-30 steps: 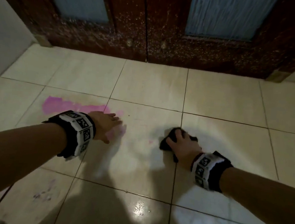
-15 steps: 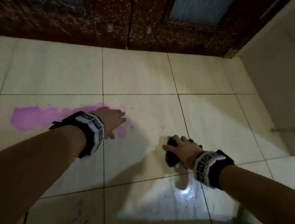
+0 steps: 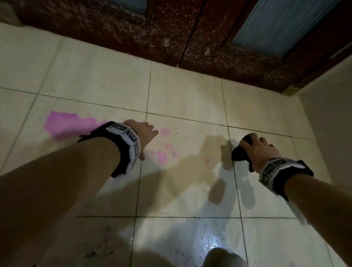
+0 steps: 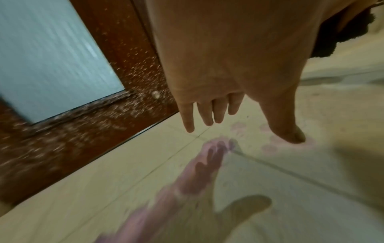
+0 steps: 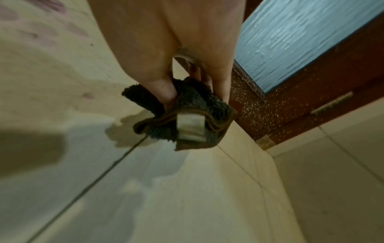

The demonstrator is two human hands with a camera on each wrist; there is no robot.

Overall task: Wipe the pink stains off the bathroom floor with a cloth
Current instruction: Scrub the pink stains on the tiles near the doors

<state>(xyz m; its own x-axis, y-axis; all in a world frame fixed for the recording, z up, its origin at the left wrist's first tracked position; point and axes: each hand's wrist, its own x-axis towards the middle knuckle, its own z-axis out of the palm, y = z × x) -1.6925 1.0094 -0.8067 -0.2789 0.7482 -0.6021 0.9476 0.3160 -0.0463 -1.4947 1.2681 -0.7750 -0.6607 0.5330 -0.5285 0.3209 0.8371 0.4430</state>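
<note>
On the tiled floor [image 3: 102, 84], a pink stain [image 3: 65, 124] is lying left of centre, with fainter blotches trailing right. Left hand [image 3: 144, 136] is hovering over that stain, fingers [image 4: 207, 113] straight and slightly apart, thumb spread wide, holding nothing (contact with the floor cannot be confirmed). Right hand [image 3: 258, 150] is gripping a dark cloth [image 3: 240, 154], thumb and fingers [image 5: 222, 85] curling tightly round it; the cloth is sitting well right of the stain, near a grout line, before the wooden door [image 3: 180, 27].
</note>
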